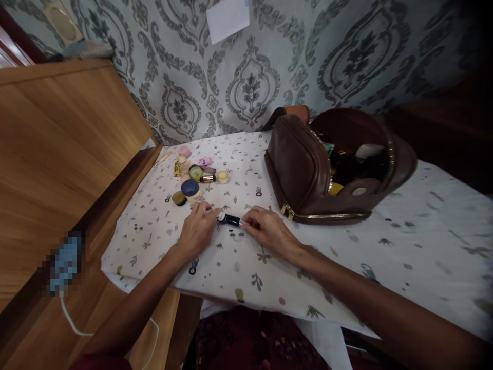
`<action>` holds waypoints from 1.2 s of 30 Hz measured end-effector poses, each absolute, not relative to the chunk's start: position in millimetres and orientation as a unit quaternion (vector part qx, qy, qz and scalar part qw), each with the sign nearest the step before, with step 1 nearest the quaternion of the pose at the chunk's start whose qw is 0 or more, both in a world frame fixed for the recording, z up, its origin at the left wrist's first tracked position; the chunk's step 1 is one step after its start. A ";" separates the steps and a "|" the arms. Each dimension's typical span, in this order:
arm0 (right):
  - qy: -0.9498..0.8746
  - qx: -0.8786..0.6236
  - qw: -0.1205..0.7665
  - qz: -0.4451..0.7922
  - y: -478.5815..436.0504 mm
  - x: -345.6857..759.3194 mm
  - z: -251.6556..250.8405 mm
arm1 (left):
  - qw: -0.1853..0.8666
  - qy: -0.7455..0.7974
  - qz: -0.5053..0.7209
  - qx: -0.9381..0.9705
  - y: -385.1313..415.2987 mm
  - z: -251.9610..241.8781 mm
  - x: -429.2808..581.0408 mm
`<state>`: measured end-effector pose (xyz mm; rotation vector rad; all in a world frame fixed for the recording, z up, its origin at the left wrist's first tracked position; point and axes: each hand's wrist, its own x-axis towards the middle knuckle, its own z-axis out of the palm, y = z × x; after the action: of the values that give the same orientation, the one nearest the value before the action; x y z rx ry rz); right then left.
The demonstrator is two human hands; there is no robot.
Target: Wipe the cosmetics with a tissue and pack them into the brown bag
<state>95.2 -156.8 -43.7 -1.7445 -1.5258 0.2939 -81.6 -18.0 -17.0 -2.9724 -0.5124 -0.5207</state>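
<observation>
A small black cosmetic tube (pixel 231 220) lies between my two hands, low over the white printed cloth. At its white left end, the thumb and fingers of my left hand (pixel 197 228) close in a pinch. My right hand (pixel 269 229) pinches the thin silvery right end. Just beyond my left hand stands a jar with a dark blue lid (pixel 190 188), beside a round olive-coloured container (pixel 179 198). Behind them are a gold-and-black tube (pixel 208 179), a small pale yellow pot (pixel 223 177), a round green-topped container (pixel 195 172) and a pink item (pixel 184 151).
A brown leather bag (pixel 300 169) with its zip undone stands at the right, holding several items. The cloth-covered table (pixel 246 277) meets a patterned wall (pixel 250 77). A wooden panel (pixel 69 123) rises at the left, with a white cable (pixel 73 324) below.
</observation>
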 end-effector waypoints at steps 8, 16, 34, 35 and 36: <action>-0.629 -0.668 0.383 0.104 -161.2 90.0 -40.8 | 0.089 -0.117 -0.097 -0.984 -52.4 -3.8 -67.1; -0.633 -0.707 0.303 0.086 -165.9 89.8 -37.9 | 0.102 -0.116 -0.072 -0.985 -55.9 -1.6 -73.4; -0.650 -0.689 0.298 0.117 -169.1 87.4 -32.7 | 0.108 -0.245 -0.086 -0.960 -20.0 -13.0 -127.6; -0.652 -0.686 0.300 0.120 -169.4 87.1 -31.8 | 0.107 -0.248 -0.090 -0.959 -20.5 -13.7 -127.8; -0.652 -0.684 0.304 0.122 -169.6 86.8 -31.2 | 0.107 -0.250 -0.093 -0.958 -21.2 -14.1 -127.6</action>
<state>86.8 -169.6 -31.2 -1.8119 -1.7281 0.3232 -127.6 -21.2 -14.1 -2.8204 -0.7374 -0.2732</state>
